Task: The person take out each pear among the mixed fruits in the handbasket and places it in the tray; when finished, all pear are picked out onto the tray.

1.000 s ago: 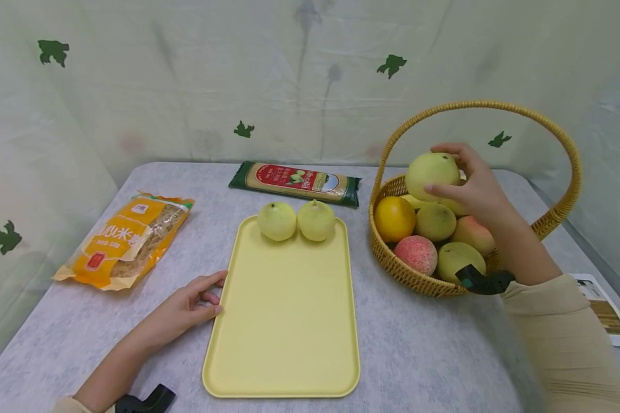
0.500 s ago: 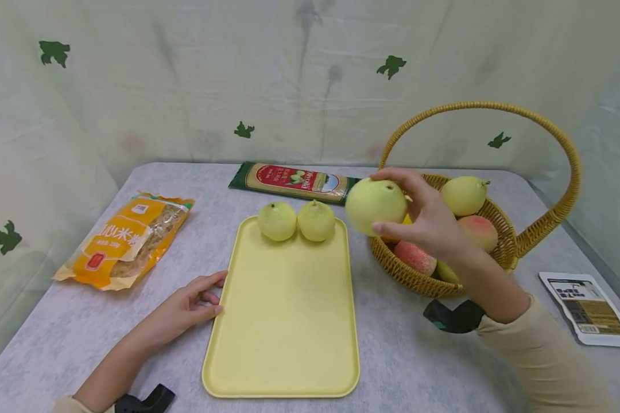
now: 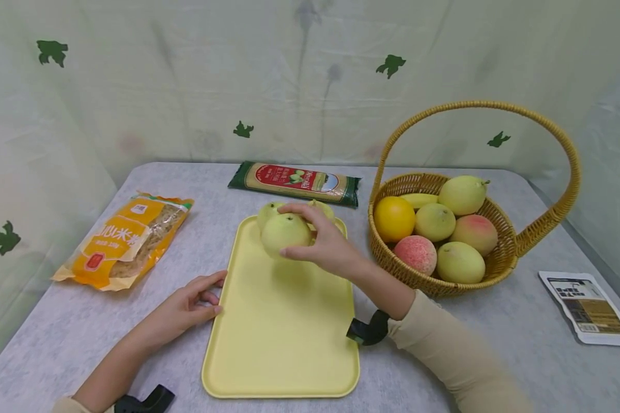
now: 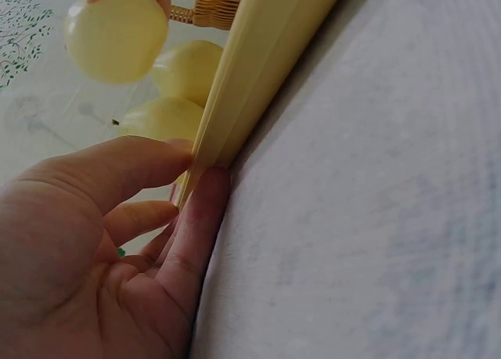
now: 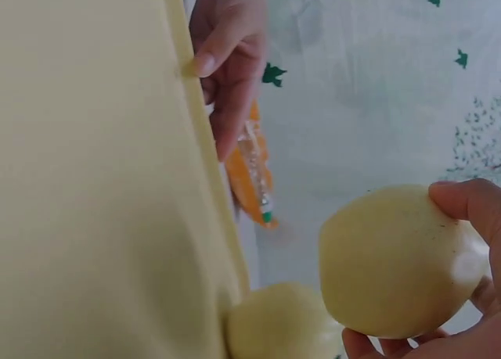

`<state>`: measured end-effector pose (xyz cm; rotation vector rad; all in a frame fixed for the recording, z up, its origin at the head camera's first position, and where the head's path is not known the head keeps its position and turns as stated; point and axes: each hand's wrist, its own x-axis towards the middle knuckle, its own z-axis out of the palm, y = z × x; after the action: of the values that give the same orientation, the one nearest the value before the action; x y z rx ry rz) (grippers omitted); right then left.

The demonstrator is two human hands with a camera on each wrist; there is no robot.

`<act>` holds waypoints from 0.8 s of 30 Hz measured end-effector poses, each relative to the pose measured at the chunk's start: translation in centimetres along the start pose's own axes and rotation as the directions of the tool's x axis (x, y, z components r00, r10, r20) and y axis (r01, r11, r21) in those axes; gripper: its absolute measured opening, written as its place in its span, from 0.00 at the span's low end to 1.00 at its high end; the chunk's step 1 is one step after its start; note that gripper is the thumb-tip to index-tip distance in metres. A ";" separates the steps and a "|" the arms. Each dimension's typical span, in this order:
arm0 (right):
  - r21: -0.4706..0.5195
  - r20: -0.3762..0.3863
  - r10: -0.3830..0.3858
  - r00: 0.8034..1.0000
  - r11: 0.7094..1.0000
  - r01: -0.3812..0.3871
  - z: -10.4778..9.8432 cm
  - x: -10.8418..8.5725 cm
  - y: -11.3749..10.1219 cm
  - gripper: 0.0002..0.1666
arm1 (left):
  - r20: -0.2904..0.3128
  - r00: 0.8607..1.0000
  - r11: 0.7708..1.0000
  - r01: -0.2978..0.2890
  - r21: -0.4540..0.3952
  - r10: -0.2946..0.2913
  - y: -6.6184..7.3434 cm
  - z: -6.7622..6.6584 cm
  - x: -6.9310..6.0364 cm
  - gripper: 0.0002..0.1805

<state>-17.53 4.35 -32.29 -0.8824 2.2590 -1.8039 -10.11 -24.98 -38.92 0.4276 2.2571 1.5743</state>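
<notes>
Pear (image 3: 284,237) | right hand (image 3: 334,246) grasping it over tray (image 3: 284,344) | left hand (image 3: 187,308) pinching tray | rear pears (image 4: 160,118): contact unclear

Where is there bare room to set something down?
The tray is bare in its near half, and so is the table between it and the orange bag, beyond the left hand. Crowded: the tray's far end, where the right hand holds a pear in front of two more, and the basket, mostly filled with fruit.

- Right sleeve (image 3: 454,350): beige, creased
- Right wrist camera (image 3: 370,329): black, angular, just beside the right sleeve
- Left sleeve (image 3: 71,406): beige
- Left wrist camera (image 3: 147,401): black, angular
</notes>
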 end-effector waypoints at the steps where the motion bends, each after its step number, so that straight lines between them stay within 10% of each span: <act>1: -0.008 0.002 0.014 1.000 1.000 -0.014 0.4 0.2 0.5 0.34 | 0.000 1.000 1.000 -0.001 0.001 0.001 0.0 0.0 0.0 0.34; 24: -0.179 0.102 0.185 0.977 0.970 -0.165 2.2 0.0 3.3 0.39 | 0.008 1.000 1.000 0.013 0.007 -0.013 0.1 0.1 0.1 0.35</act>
<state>-17.81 2.85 -35.95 -0.7634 2.3579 -1.4648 -10.14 -24.86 -38.87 0.4194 2.2550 1.5562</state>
